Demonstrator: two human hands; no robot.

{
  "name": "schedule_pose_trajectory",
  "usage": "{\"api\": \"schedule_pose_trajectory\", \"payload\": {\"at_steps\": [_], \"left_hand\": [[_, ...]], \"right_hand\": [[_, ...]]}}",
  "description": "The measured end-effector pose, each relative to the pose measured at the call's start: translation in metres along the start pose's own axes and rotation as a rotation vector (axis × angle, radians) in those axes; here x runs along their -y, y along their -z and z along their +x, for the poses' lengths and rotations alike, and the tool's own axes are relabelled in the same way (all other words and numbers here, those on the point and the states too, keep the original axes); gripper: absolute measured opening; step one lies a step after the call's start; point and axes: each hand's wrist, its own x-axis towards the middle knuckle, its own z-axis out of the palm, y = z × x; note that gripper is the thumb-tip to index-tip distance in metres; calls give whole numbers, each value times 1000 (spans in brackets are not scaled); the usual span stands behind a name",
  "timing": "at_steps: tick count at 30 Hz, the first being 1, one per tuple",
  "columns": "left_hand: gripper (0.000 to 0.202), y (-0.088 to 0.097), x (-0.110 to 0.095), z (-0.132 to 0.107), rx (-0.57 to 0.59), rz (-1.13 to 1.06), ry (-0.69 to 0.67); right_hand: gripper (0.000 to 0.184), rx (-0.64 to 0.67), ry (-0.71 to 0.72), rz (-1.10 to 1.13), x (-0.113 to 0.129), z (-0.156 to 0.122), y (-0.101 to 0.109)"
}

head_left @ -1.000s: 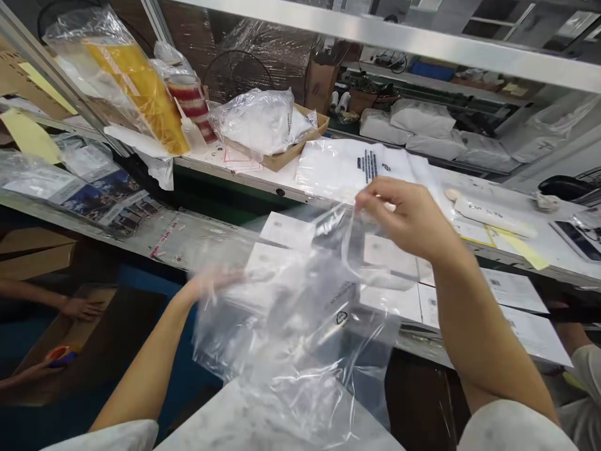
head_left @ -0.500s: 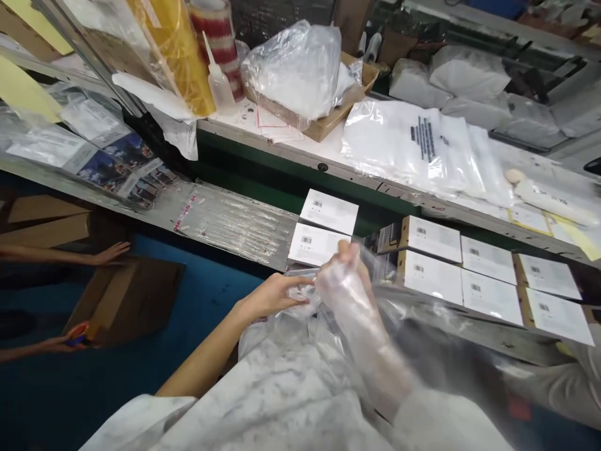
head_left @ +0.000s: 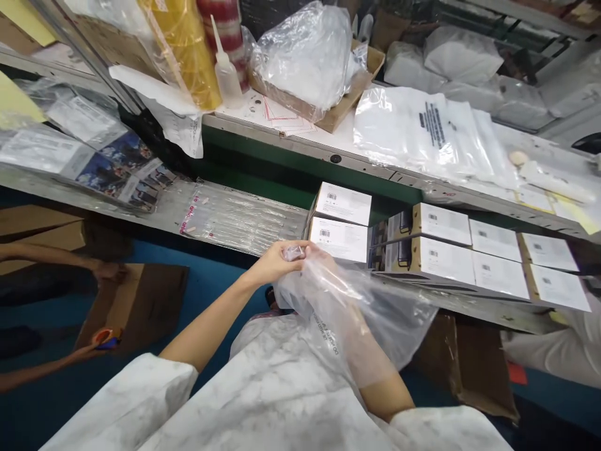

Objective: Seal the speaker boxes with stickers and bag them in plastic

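A clear plastic bag with printed lettering hangs loosely over my right hand and forearm. My left hand pinches a gathered edge of this bag between thumb and fingers. Close against it, my right hand shows hazily through the film, its fingers closed on the bag at the same spot. Just beyond both hands, two white boxes with barcodes stand side by side on the bench. To the right are several more white boxes in two rows.
Flat plastic sleeves lie on the bench at left, beside picture-printed packs. The shelf above holds a dropper bottle, a cardboard tray and printed bags. At lower left, another person's hands touch a carton and hold tape.
The bag has swung and spread to the right, and its lettering now shows. My hands have come together and shifted slightly left. The other person's upper hand has moved onto the carton.
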Motion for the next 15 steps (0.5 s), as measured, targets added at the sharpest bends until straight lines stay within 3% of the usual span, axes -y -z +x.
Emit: {"api": "schedule_pose_trajectory", "payload": {"at_steps": [5,8,10,12,14,15], "left_hand": [[30,-13,15,-2,13,7,-174],[19,-20,15,-2,-64,27,-231],[18,-19,12,0,-140,67,-226],[16,-14,6,1,-145,151,-240],[7,-9,-2,2,-51,276,-252],[3,-8,-7,3,16,343,-248]], "right_hand": [[40,-216,1,150,-17,-16,6],[40,-169,-24,155,-12,-31,31],[40,-179,11,91,5,-49,63],[45,-333,167,-24,29,-71,98],[53,-449,383,-189,56,-91,125],[58,-407,430,-306,69,-99,131]]}}
